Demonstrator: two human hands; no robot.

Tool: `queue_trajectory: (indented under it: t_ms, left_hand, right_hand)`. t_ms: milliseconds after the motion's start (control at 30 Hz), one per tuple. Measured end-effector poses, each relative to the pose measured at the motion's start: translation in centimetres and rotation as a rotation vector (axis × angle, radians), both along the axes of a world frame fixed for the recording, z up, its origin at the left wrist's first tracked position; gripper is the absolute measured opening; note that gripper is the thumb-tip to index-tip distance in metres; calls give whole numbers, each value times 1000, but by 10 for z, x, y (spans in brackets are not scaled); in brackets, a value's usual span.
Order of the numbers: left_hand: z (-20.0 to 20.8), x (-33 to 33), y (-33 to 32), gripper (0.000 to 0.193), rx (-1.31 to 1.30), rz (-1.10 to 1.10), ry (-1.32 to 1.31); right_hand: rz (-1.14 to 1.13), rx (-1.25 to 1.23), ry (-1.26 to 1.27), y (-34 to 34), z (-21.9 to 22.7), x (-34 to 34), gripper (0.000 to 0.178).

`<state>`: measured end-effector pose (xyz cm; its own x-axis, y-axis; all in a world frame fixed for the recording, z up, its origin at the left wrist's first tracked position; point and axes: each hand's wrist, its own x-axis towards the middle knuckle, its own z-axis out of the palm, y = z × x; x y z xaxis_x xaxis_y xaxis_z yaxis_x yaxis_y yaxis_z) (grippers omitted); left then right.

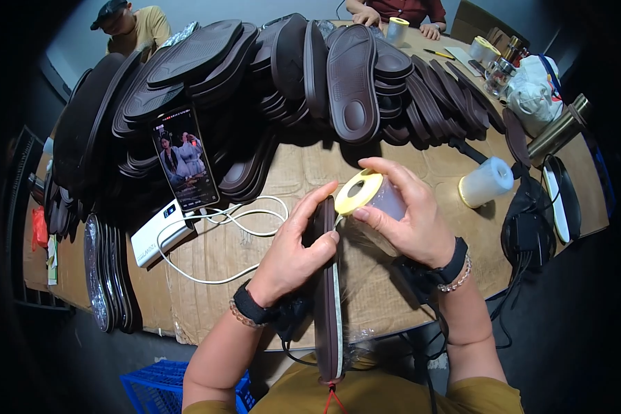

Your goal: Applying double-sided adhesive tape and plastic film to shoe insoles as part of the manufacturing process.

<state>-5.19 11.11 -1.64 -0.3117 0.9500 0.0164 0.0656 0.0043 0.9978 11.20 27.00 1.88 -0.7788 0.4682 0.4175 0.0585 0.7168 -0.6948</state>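
Note:
My left hand (291, 257) grips dark brown shoe soles (329, 303), stood on edge in front of me with a pale strip along the right side. The thumb presses on that side near the top end; I cannot tell how many soles are stacked together. In my right hand (421, 224) is a roll of see-through film (388, 200) with a yellow end (361, 193) around a dark core hole. Its yellow end is close to the upper end of the soles. A loose bit of film seems to run between the roll and the soles, beside my left thumb.
Brown soles (354, 83) pile across the table's back. A phone (184, 159) leans there, cabled to a white power bank (162, 231). Another film roll (486, 183), a steel flask (559, 127) and wrapped soles (107, 272) surround me. Two people sit beyond; below is a blue crate (165, 386).

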Motion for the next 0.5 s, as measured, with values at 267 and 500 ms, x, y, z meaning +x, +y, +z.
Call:
queue_trajectory:
  t_ms: [267, 500]
  left_hand:
    - [0, 3, 1, 76, 35, -8, 133]
    - [-3, 3, 1, 79, 59, -1, 212]
  right_hand:
    - [-252, 230, 52, -10, -4, -15, 71]
    - [-283, 264, 36, -13, -5, -15, 70]
